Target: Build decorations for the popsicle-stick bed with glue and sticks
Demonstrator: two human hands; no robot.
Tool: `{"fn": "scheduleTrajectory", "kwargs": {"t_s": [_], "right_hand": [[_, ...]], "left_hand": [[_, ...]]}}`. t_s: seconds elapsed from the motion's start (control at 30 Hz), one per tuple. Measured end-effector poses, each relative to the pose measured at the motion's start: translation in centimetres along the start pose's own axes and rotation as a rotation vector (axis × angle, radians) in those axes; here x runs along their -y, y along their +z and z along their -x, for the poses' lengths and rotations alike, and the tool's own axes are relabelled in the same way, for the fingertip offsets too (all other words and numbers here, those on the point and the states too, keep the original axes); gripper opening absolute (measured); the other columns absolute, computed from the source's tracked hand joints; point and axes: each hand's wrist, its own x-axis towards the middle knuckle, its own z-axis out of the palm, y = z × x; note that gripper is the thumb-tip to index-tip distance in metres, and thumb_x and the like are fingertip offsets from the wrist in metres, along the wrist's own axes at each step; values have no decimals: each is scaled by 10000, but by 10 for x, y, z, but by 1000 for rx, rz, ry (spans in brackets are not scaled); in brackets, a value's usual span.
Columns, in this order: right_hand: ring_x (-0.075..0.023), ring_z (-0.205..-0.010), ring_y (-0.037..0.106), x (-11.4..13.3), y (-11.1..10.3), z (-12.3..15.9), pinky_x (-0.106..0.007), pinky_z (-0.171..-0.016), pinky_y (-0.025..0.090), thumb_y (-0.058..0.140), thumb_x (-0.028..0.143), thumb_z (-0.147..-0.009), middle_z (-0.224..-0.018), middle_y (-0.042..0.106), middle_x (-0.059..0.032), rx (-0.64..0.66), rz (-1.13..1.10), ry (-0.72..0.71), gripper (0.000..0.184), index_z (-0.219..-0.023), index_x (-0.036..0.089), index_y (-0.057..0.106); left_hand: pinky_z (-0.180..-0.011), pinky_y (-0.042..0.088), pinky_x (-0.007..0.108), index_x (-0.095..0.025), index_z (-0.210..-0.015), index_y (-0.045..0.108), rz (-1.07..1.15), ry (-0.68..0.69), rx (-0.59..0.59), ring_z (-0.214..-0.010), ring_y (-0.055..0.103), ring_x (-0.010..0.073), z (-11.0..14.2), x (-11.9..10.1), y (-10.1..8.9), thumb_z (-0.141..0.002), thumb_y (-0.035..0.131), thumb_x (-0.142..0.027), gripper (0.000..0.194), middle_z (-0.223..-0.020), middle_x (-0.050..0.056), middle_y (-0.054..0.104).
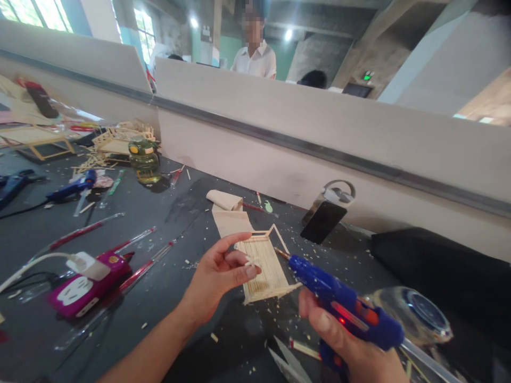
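In my right hand point(343, 330) is a blue hot glue gun point(323, 282) with a small red light on its side. Its metal nozzle points left, close to a small model point(265, 266) built of thin wooden sticks. A clear glue stick point(429, 361) protrudes from the gun's rear. My left hand point(223, 268) pinches a small pale wooden piece point(252, 260) between thumb and fingers, in front of the model's slatted surface. Whether that hand also touches the model, I cannot tell. Scissor blades point(289, 359) lie below, partly out of view.
A purple power strip point(90, 284) with a plugged-in charger lies left. Behind it are another blue glue gun point(74, 189) and a green bottle point(143, 162). A phone point(324, 221) leans on a cup. At right lies a clear container point(413, 314). A partition point(255, 154) bounds the table; someone stands beyond.
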Motion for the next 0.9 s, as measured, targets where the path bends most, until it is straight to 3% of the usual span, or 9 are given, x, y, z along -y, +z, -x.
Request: {"fn": "scheduleTrajectory", "kwargs": {"t_s": [0.17, 0.33, 0.6, 0.8, 0.9], "right_hand": [[-147, -627, 601, 0, 6, -8, -248, -600, 487, 765, 375, -664, -769, 704, 3, -9, -78, 18, 164, -709, 236, 692], [-188, -833, 637, -8, 7, -15, -290, -735, 493, 768, 329, -684, -938, 725, -23, 74, -203, -3, 213, -664, 215, 589], [-139, -655, 556, -5, 4, -16, -269, -621, 451, 742, 304, -712, -750, 668, 8, 178, -148, -14, 215, -651, 196, 567], [-104, -563, 449, -3, -1, -15, -244, -523, 365, 718, 298, -718, -655, 583, 33, 85, -136, -11, 215, -617, 192, 561], [-112, -595, 491, -3, -3, -17, -243, -559, 401, 740, 294, -689, -693, 613, 31, 35, -171, -3, 215, -621, 198, 560]], "left_hand": [[-683, 478, 239, -259, -1237, 561, -163, 24, 97, -690, 585, 100, 4, 3, 3, -658, 800, -152, 636, -705, -47, 605], [-710, 472, 255, -258, -1330, 479, -393, 88, 205, -713, 570, 112, 7, -2, 8, -697, 765, -165, 701, -727, -37, 607], [-711, 483, 287, -264, -1401, 393, -587, 120, 338, -700, 579, 128, 9, -11, 20, -738, 724, -175, 747, -768, -24, 643], [-808, 475, 321, -268, -1333, 483, -506, 158, 424, -820, 594, 151, 4, -10, 19, -706, 777, -203, 695, -960, 32, 663], [-855, 451, 349, -292, -1319, 515, -471, 198, 403, -906, 563, 175, 2, -8, 13, -735, 762, -248, 636, -1066, 57, 624]]}}
